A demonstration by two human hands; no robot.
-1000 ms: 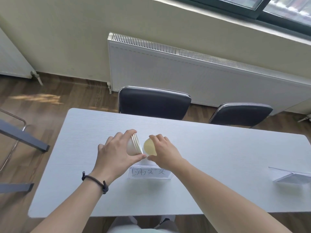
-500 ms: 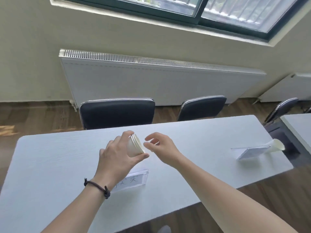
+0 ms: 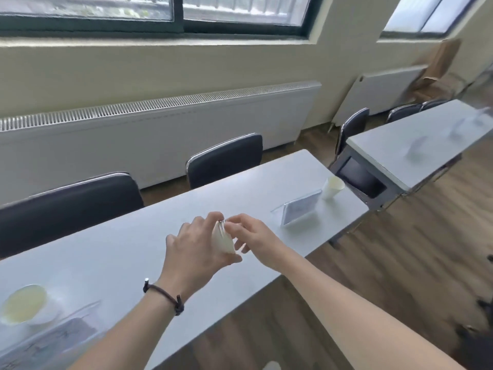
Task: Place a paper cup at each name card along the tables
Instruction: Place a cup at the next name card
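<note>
My left hand (image 3: 197, 252) has its grip around the nested cups (image 3: 222, 240) above the counter (image 3: 128, 244), rims toward my right hand (image 3: 253, 236), whose fingertips pinch the outermost rim to peel 1 free.

White cup stack (image 3: 222, 240) lies sideways; single cups (image 3: 332, 187) (image 3: 22, 304) stand beside name cards (image 3: 300, 210) (image 3: 53, 340).
</note>
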